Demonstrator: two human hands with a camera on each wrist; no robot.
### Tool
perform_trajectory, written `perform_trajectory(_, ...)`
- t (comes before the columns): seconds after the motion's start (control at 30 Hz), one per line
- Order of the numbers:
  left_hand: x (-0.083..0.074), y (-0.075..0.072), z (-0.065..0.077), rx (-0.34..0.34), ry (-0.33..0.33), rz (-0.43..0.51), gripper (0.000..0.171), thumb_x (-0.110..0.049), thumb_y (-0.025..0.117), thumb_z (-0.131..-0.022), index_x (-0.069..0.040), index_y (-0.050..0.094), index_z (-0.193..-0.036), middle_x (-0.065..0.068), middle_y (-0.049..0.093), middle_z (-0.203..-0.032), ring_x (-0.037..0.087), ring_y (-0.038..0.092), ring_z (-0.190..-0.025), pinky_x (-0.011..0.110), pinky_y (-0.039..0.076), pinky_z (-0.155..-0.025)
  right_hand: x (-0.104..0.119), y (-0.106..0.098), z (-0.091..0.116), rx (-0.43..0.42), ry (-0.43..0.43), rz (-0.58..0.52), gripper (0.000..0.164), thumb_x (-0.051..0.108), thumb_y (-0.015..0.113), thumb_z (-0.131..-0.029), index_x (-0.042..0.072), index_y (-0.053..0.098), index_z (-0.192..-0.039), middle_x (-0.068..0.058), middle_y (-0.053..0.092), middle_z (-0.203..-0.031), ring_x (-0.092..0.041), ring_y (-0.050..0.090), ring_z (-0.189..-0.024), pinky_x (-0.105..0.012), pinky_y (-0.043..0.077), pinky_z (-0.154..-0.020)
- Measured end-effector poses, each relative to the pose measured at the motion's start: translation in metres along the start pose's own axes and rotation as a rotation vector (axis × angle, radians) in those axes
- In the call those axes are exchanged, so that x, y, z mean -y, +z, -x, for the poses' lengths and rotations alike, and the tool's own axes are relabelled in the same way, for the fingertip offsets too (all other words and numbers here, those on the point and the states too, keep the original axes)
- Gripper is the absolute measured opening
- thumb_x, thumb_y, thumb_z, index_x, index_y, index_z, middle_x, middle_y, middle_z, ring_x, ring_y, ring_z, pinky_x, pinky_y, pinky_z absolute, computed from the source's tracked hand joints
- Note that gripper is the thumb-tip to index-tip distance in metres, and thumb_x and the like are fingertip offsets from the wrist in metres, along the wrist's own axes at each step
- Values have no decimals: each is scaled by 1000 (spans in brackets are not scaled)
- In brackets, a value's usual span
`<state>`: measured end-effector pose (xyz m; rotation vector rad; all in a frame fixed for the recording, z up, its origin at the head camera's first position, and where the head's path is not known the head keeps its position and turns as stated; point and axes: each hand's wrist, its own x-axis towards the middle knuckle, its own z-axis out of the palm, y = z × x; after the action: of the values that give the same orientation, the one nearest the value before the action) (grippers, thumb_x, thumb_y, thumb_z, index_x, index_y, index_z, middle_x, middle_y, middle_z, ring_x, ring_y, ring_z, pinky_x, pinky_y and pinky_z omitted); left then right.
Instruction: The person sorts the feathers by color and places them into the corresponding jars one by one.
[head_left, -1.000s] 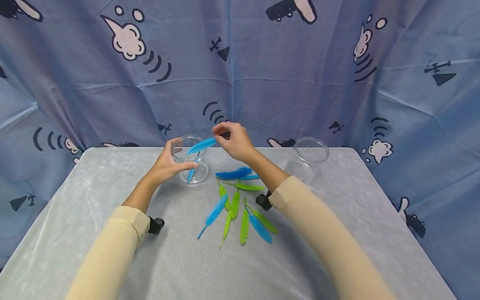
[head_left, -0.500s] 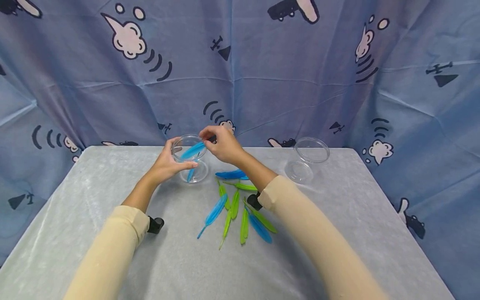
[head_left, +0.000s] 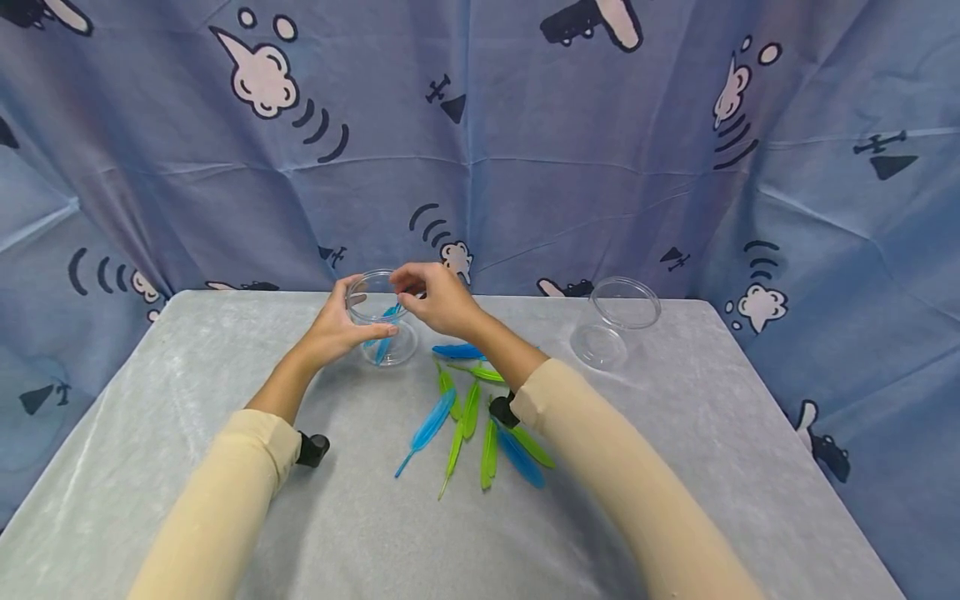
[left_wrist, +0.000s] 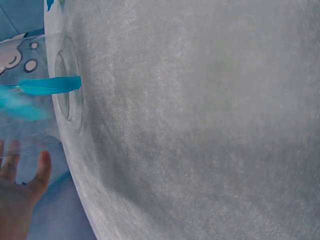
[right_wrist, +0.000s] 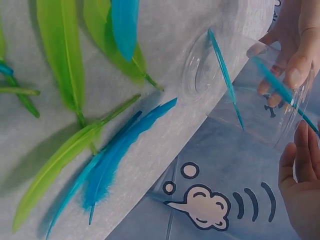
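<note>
My left hand [head_left: 330, 335] holds a clear plastic cup [head_left: 364, 310] near its rim, thumb in front and fingers behind. The cup stands upright at the back left of the table. One blue feather [right_wrist: 225, 80] leans inside it. Over the mouth, my right hand [head_left: 438, 298] pinches a second blue feather [right_wrist: 275, 82] by its quill, the vane hanging down inside the cup. That feather looks blurred in the left wrist view. Right of the cup lie loose blue feathers [head_left: 431, 423] and green feathers [head_left: 470, 410], some hidden beneath my right forearm.
Another clear plastic cup [head_left: 600, 346] stands upright at the back right of the grey-covered table [head_left: 360, 517]. A patterned blue curtain [head_left: 525, 208] hangs right behind the table's far edge.
My right hand has moved left and slightly down to the cup's mouth, bringing the pinched blue feather down inside. The left hand and the cup have stayed in place.
</note>
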<state>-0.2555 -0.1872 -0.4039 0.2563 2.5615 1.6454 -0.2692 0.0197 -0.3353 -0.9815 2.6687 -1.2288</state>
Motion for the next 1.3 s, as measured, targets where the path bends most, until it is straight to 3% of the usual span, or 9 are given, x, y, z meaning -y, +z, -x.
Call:
perform_trajectory(0.13, 0, 1, 0, 5, 1, -3, 104, -30, 81, -85, -11, 9, -157, 21, 23, -158, 38, 24, -146, 58, 35, -109, -5, -4, 5, 2, -10, -30, 29, 5, 62, -98, 2, 65, -126, -13, 67, -118, -20, 65, -104, -27, 52, -89)
perform_trajectory(0.3, -1, 2, 0, -5, -3, -24, 104, -29, 81, -84, -11, 10, -157, 21, 26, -157, 38, 25, -145, 58, 34, -110, -19, -19, 11, -56, -8, -56, 29, 5, 64, -97, 0, 65, -125, -16, 67, -117, -22, 66, -102, -30, 53, -88)
perform_trajectory(0.5, -2, 2, 0, -15, -6, -40, 106, -31, 83, -83, -12, 11, -157, 20, 27, -157, 38, 26, -145, 58, 34, -111, -45, -45, 28, -104, 67, -67, 30, 6, 65, -96, 2, 65, -126, -14, 68, -117, -23, 66, -105, -36, 53, -90)
perform_trajectory(0.73, -2, 1, 1, 3, -2, -50, 108, -37, 83, -82, -13, 10, -158, 19, 25, -158, 37, 25, -146, 58, 34, -110, -88, -63, 62, -97, 167, -29, 29, 5, 65, -95, 1, 65, -123, -20, 67, -117, -29, 65, -105, -44, 53, -91)
perform_trajectory(0.97, -4, 1, 1, 7, 2, -51, 108, -36, 82, -83, -12, 9, -158, 20, 24, -158, 37, 24, -146, 59, 33, -111, -119, -70, 92, -62, 216, -27, 31, 0, 65, -94, -4, 63, -124, -25, 65, -116, -33, 64, -106, -48, 52, -91)
perform_trajectory(1.3, -3, 0, 2, 3, 5, -52, 108, -35, 82, -83, -12, 8, -158, 20, 23, -159, 38, 24, -146, 59, 32, -111, -143, -63, 113, -20, 196, -26, 35, -10, 63, -90, -12, 59, -125, -29, 64, -118, -42, 62, -111, -55, 48, -96)
